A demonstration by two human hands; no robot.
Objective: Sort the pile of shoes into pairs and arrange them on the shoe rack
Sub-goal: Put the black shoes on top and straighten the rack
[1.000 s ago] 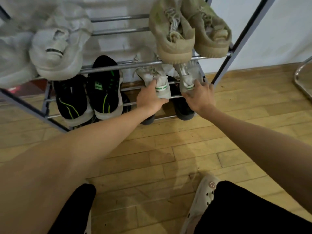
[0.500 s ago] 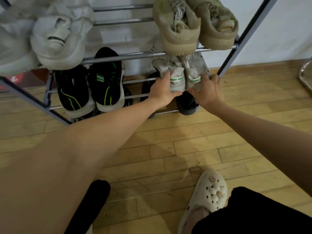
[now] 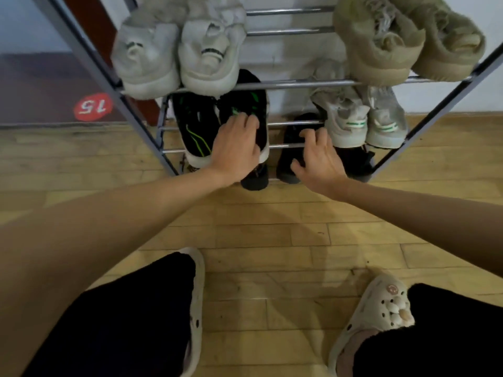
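Left grip [image 3: 236,151] pressing flat on black sneaker [image 3: 245,115], probably squaring its pair; right grip [image 3: 317,156] loosely spread, grasping nothing, above dark shoe [image 3: 288,159] underneath.

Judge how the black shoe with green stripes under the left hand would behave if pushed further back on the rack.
The black shoe with green stripes probably slides rather than rolls on its flat sole. Its soft-looking upper may dent under the left hand. On spaced rack bars, it could tilt.
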